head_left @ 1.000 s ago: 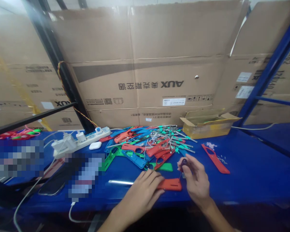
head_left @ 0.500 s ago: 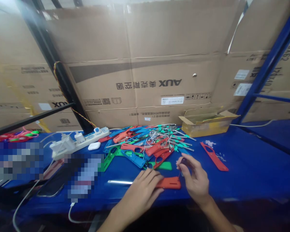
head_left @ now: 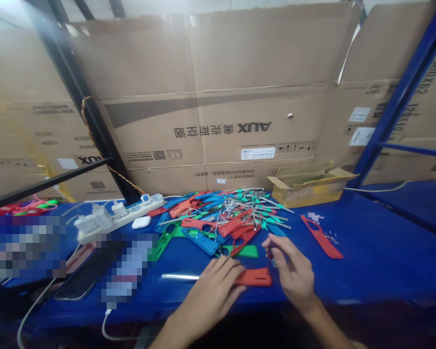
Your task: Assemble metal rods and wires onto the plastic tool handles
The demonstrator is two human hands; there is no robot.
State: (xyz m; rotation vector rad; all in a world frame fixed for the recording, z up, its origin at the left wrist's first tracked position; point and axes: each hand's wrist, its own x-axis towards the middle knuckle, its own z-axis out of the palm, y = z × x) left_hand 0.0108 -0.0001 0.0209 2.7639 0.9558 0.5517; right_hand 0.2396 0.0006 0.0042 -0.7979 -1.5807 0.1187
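My left hand (head_left: 218, 286) is closed on a red long-necked lighter (head_left: 257, 277), pressing it against the blue tabletop. The lighter's metal tube (head_left: 179, 277) sticks out to the left from under that hand. My right hand (head_left: 295, 274) pinches a small dark-handled screwdriver (head_left: 268, 264). Its thin shaft points down at the right end of the red body; whether the tip sits in a screw is too small to tell. Just behind my hands lies a pile of lighter parts, with red shells (head_left: 203, 224), blue shells (head_left: 200, 241) and metal tubes with green ends (head_left: 276, 216).
To the right lies a loose red shell (head_left: 325, 240) beside small white pieces and screws (head_left: 332, 237). An open cardboard box (head_left: 308, 195) stands behind. Leftward are a power strip (head_left: 131, 211), a white earphone case (head_left: 141, 222), a dark phone (head_left: 82, 276) and cables.
My right fingers have shifted round the screwdriver handle, and its shaft has moved slightly left. My left hand and the lighter stay in place. The view has moved a little.
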